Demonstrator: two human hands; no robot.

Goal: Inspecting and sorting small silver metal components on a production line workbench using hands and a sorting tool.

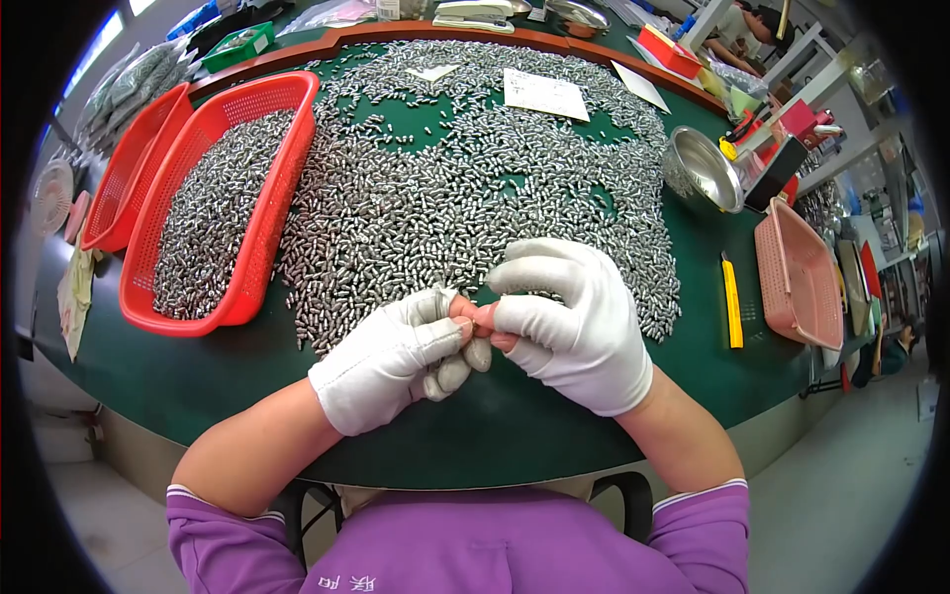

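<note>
My left hand point(381, 358) and my right hand point(584, 332) meet at the near edge of a wide spread of small silvery metal parts point(435, 218). Both wear white gloves that leave some fingertips bare. The thumbs and forefingers of both are pinched together, tip against tip. Whatever they hold is too small or too covered to make out. My left hand's lower fingers curl under, their glove tips greyed, while the upper fingers of my right hand arch over the parts. Beneath them lies the green tabletop point(445, 450).
A red plastic basket point(148, 292) at the left holds more metal parts, with another red basket point(109, 213) behind it. White paper cards point(544, 94) lie on the spread. To the right are a steel bowl point(727, 188), a yellow utility knife point(731, 302) and a pink basket point(777, 282).
</note>
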